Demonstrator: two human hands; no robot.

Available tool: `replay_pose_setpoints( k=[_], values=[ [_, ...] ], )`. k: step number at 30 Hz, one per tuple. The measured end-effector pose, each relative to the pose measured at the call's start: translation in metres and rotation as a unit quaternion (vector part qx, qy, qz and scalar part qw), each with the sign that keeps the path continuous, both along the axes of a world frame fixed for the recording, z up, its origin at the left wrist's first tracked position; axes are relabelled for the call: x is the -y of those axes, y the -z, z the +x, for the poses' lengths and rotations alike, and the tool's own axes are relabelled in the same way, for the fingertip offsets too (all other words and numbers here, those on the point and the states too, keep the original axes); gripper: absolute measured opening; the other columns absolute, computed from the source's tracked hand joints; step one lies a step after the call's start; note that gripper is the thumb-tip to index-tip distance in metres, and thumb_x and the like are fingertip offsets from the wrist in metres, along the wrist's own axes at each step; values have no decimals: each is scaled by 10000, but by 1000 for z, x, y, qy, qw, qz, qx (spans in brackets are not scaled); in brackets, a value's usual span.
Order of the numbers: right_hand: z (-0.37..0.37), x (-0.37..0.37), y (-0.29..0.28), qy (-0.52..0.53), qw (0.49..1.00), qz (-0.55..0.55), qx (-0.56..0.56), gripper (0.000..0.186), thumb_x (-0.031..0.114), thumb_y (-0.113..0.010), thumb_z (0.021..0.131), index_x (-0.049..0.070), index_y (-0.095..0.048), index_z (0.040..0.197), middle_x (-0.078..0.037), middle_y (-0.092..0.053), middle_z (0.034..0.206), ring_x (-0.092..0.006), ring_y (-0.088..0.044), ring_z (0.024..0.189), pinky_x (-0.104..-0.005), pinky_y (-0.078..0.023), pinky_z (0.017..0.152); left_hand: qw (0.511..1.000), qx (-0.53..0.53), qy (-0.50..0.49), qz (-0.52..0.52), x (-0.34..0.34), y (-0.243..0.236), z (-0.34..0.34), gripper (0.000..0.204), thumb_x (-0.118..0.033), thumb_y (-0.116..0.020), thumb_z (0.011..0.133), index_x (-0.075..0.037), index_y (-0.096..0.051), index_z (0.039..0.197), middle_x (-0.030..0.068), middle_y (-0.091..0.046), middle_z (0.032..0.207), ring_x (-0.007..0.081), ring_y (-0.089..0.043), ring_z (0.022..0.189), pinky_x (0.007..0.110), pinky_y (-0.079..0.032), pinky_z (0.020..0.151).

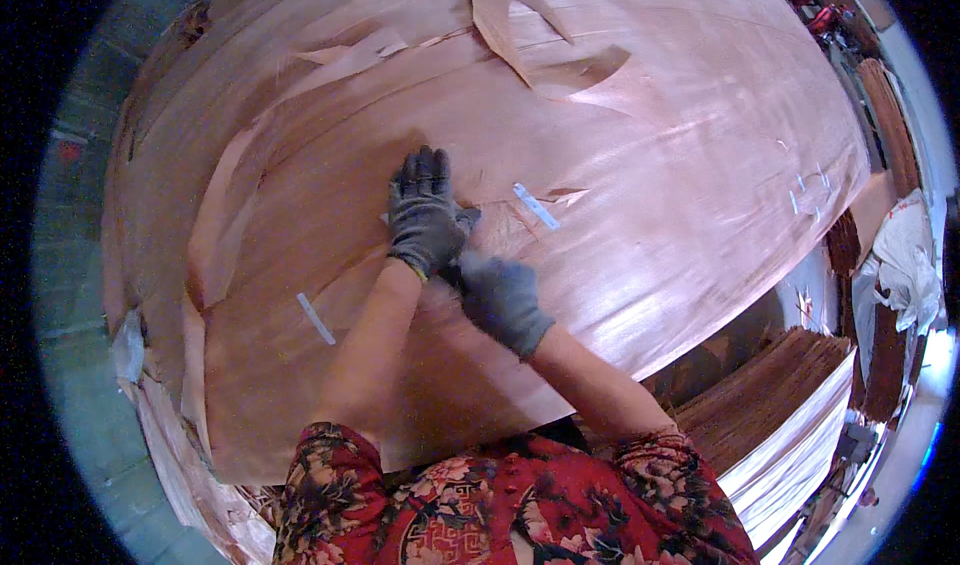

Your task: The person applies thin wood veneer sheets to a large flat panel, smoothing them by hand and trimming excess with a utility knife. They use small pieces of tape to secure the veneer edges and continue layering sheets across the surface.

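Note:
A large stack of thin reddish-brown wood veneer sheets (330, 195) spreads in front of me. My left hand (424, 220), in a grey work glove, presses flat on the top sheet with its fingers stretched away from me. Close beside its wrist, my right hand (505, 303), gloved in the same grey, is closed and partly blurred. Something dark shows between the two hands, too hidden to make out. White tape strips (536, 207) stick to the sheet right of my hands, and another white strip (316, 319) lies to the left.
A torn, curled veneer piece (578, 73) lies on the far part of the stack. Ragged splits run along the left side. At the lower right stands another veneer pile (765, 405), with a white plastic bag (905, 260) beyond it. Greenish flooring (80, 365) borders the left.

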State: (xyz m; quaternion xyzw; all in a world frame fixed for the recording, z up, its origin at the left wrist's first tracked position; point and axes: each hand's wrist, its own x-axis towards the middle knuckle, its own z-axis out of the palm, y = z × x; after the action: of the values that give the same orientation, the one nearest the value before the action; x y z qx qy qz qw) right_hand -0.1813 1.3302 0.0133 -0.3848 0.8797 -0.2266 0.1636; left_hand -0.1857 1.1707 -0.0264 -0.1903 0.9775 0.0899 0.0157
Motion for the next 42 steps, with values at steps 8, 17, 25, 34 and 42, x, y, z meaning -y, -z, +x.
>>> replay_pose_setpoints(
  k=[8,17,25,34,42],
  values=[
    [-31,-69,-2,57,983,-110,139,264,218,-593,895,127,-560,1140,-112,-649,715,-306,-628,574,-438,-506,556,999,0,4,35,1,-8,0,1052,-517,-636,751,8,-84,1475,232,-172,1523,403,-100,1422,529,-50,1138],
    [-69,-50,1,42,991,-77,101,227,257,-617,887,60,-558,983,-98,-635,644,-230,-637,573,-360,-478,533,934,-346,71,54,-49,-10,56,839,-273,-698,759,26,-285,1425,260,-324,1435,424,-259,1362,558,-200,1101],
    [-71,-42,2,82,996,30,33,351,387,-631,831,39,-641,871,-102,-645,613,-285,-653,615,-413,-502,601,956,-205,211,3,-80,8,64,637,-206,-650,765,3,-448,1332,189,-441,1337,372,-358,1300,529,-269,1083],
    [-64,-60,-12,124,978,90,144,554,567,-488,877,81,-693,709,-149,-666,697,-342,-665,693,-458,-521,649,963,-224,149,-14,-79,15,29,724,-273,-601,816,30,-315,1409,245,-312,1439,390,-280,1351,526,-198,1117],
    [-46,-65,11,131,991,26,-2,240,317,-565,856,86,-627,839,-153,-649,678,-361,-648,653,-471,-507,599,994,-56,48,85,-82,2,-2,948,-402,-631,765,-14,-141,1479,268,-203,1491,409,-180,1394,503,-127,1142]
  ],
)
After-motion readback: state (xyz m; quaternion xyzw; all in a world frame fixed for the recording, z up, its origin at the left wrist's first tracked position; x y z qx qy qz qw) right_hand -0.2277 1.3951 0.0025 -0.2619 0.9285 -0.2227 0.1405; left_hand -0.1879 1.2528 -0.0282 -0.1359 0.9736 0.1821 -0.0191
